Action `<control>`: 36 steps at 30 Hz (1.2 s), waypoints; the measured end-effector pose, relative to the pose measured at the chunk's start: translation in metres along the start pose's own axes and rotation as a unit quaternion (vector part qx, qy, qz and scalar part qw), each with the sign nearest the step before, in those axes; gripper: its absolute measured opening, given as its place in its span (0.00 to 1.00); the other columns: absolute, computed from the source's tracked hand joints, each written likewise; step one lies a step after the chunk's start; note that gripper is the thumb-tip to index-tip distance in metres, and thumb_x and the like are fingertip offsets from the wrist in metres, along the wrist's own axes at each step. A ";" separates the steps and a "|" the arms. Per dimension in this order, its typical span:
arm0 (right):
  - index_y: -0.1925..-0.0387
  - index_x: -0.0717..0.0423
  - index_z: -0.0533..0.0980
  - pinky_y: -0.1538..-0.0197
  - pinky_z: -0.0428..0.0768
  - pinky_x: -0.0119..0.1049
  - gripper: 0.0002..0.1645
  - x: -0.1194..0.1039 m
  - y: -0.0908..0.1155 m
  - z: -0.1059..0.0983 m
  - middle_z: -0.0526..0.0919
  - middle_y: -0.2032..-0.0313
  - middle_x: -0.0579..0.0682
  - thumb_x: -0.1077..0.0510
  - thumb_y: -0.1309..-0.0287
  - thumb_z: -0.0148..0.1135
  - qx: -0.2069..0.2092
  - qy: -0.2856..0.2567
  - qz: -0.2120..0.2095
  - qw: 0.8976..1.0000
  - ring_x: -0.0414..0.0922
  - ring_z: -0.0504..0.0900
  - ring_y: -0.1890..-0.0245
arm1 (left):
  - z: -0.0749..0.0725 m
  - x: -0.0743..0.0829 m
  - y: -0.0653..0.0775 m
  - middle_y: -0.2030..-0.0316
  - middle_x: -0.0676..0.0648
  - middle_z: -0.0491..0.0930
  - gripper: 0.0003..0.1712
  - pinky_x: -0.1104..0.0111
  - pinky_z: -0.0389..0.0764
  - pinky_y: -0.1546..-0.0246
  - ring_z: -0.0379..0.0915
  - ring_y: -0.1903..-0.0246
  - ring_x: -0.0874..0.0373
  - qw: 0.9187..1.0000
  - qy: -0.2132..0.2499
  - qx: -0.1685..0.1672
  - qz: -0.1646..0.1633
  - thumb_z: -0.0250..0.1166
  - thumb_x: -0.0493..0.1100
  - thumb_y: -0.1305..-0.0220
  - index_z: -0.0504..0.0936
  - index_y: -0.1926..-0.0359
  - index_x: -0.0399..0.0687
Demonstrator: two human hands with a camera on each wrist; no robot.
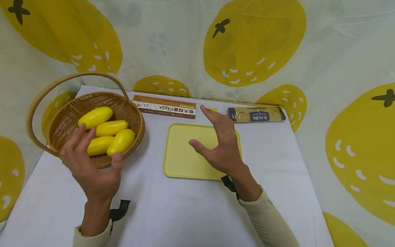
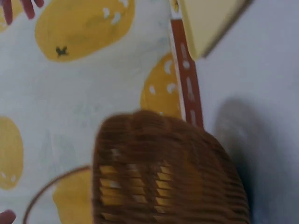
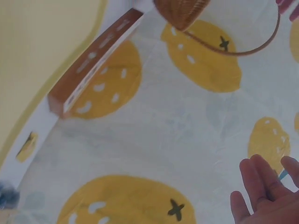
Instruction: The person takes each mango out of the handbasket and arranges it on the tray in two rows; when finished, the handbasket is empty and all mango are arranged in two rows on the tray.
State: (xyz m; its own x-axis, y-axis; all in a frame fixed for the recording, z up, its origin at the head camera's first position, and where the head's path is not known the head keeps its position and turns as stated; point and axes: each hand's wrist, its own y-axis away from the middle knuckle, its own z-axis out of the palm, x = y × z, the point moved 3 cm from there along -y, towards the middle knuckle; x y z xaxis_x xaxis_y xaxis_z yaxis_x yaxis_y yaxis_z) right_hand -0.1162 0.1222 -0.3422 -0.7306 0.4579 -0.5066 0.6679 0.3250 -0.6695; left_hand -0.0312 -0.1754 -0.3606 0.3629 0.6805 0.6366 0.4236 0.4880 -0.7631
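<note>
Four smooth yellow fruits (image 1: 121, 142) lie in a wicker basket (image 1: 105, 97) on the left of the table, its arched handle raised. The left hand (image 1: 95, 175) is over its near side, thumb apart from the fingers, gripping nothing; the right hand (image 1: 223, 147), thumb and forefinger spread, is above a pale yellow tray (image 1: 182, 154). Behind lie a brown pasta box (image 1: 165, 107) and a spaghetti packet (image 1: 257, 114). White cloth (image 1: 154, 212) covers the tabletop; pale hangings (image 1: 172, 41) printed with big yellow fruit surround it.
</note>
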 end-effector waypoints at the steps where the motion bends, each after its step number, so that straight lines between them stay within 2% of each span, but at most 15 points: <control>1: 0.23 0.53 0.69 0.29 0.66 0.51 0.48 -0.003 -0.003 0.004 0.79 0.30 0.50 0.32 0.35 0.67 -0.004 -0.007 -0.005 1.000 0.51 0.76 0.33 | -0.005 -0.003 0.000 0.36 0.37 0.79 0.44 0.53 0.56 0.27 0.67 0.33 0.39 1.000 -0.004 0.024 -0.013 0.63 0.70 0.42 0.83 0.43 0.34; 3: 0.23 0.52 0.69 0.29 0.67 0.50 0.48 -0.009 -0.008 0.013 0.78 0.29 0.49 0.35 0.37 0.70 -0.012 -0.025 -0.014 1.000 0.49 0.76 0.32 | -0.016 -0.012 0.000 0.35 0.40 0.77 0.42 0.55 0.54 0.27 0.64 0.32 0.42 0.997 -0.013 0.057 -0.042 0.64 0.66 0.45 0.83 0.45 0.34; 6: 0.23 0.54 0.70 0.29 0.67 0.49 0.49 -0.016 -0.015 0.027 0.77 0.27 0.47 0.41 0.41 0.75 -0.022 -0.049 -0.022 0.998 0.47 0.76 0.31 | -0.029 -0.025 0.005 0.33 0.43 0.72 0.40 0.56 0.52 0.24 0.58 0.29 0.46 0.993 -0.022 0.086 -0.078 0.66 0.64 0.47 0.83 0.46 0.34; 9: 0.24 0.54 0.70 0.29 0.67 0.48 0.49 -0.021 -0.021 0.039 0.78 0.28 0.47 0.44 0.44 0.78 -0.030 -0.071 -0.028 0.997 0.46 0.75 0.32 | -0.040 -0.037 0.012 0.31 0.45 0.69 0.39 0.57 0.50 0.23 0.55 0.27 0.48 0.989 -0.032 0.098 -0.103 0.67 0.61 0.47 0.83 0.45 0.34; 11: 0.24 0.53 0.70 0.30 0.67 0.48 0.50 -0.024 -0.025 0.047 0.78 0.29 0.47 0.45 0.46 0.79 -0.037 -0.085 -0.032 0.995 0.46 0.75 0.32 | -0.045 -0.045 0.017 0.31 0.45 0.68 0.37 0.58 0.52 0.24 0.55 0.27 0.49 0.987 -0.036 0.097 -0.121 0.68 0.59 0.46 0.83 0.44 0.35; 14: 0.24 0.52 0.70 0.29 0.68 0.46 0.50 -0.027 -0.031 0.060 0.79 0.29 0.47 0.47 0.47 0.80 -0.053 -0.111 -0.039 0.992 0.45 0.75 0.32 | -0.050 -0.058 0.022 0.29 0.48 0.67 0.35 0.60 0.56 0.28 0.55 0.25 0.51 0.983 -0.046 0.079 -0.161 0.67 0.55 0.43 0.82 0.40 0.38; 17: 0.24 0.52 0.70 0.29 0.70 0.43 0.50 -0.027 -0.037 0.074 0.78 0.29 0.48 0.50 0.47 0.81 -0.074 -0.150 -0.044 0.985 0.46 0.75 0.32 | -0.053 -0.074 0.027 0.26 0.51 0.63 0.33 0.62 0.60 0.30 0.53 0.23 0.56 0.975 -0.043 0.039 -0.215 0.67 0.50 0.39 0.80 0.34 0.45; 20: 0.24 0.52 0.69 0.29 0.72 0.42 0.50 -0.026 -0.043 0.090 0.77 0.28 0.48 0.52 0.46 0.81 -0.103 -0.196 -0.048 0.974 0.45 0.75 0.33 | -0.056 -0.091 0.033 0.24 0.49 0.61 0.35 0.62 0.63 0.26 0.54 0.22 0.56 0.967 -0.009 -0.005 -0.254 0.68 0.43 0.36 0.75 0.28 0.49; 24: 0.23 0.51 0.69 0.27 0.71 0.39 0.50 -0.025 -0.051 0.114 0.76 0.27 0.47 0.52 0.45 0.81 -0.148 -0.235 -0.039 0.960 0.40 0.73 0.30 | -0.059 -0.112 0.041 0.22 0.48 0.60 0.40 0.60 0.68 0.24 0.58 0.22 0.50 0.958 0.040 -0.049 -0.280 0.69 0.36 0.35 0.69 0.23 0.51; 28: 0.22 0.47 0.68 0.24 0.67 0.37 0.49 -0.026 -0.058 0.138 0.74 0.25 0.44 0.51 0.42 0.79 -0.195 -0.253 -0.023 0.948 0.37 0.69 0.27 | -0.061 -0.121 0.043 0.22 0.47 0.62 0.44 0.65 0.72 0.28 0.60 0.24 0.45 0.945 0.093 -0.056 -0.308 0.70 0.33 0.36 0.66 0.21 0.52; 32: 0.22 0.46 0.69 0.24 0.67 0.36 0.47 -0.026 -0.062 0.155 0.74 0.25 0.44 0.52 0.40 0.78 -0.214 -0.266 -0.016 0.940 0.37 0.70 0.27 | -0.059 -0.124 0.043 0.22 0.43 0.60 0.47 0.73 0.76 0.35 0.61 0.26 0.44 0.931 0.156 -0.052 -0.325 0.71 0.29 0.38 0.64 0.21 0.50; 36: 0.24 0.45 0.71 0.24 0.67 0.34 0.45 -0.027 -0.065 0.169 0.76 0.27 0.45 0.50 0.40 0.78 -0.229 -0.265 -0.012 0.936 0.36 0.71 0.28 | -0.059 -0.123 0.043 0.21 0.42 0.58 0.50 0.77 0.78 0.38 0.61 0.26 0.43 0.927 0.172 -0.062 -0.328 0.71 0.26 0.39 0.62 0.20 0.51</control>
State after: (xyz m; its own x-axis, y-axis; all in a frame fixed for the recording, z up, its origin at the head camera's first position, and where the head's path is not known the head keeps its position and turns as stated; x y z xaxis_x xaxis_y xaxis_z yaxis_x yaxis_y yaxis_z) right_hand -0.1638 -0.0509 -0.3766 -0.6325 0.0095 -0.7745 0.5520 0.7071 -0.4420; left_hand -0.0088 -0.2708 -0.4651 0.2275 0.0353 0.9731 0.7311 0.6539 -0.1946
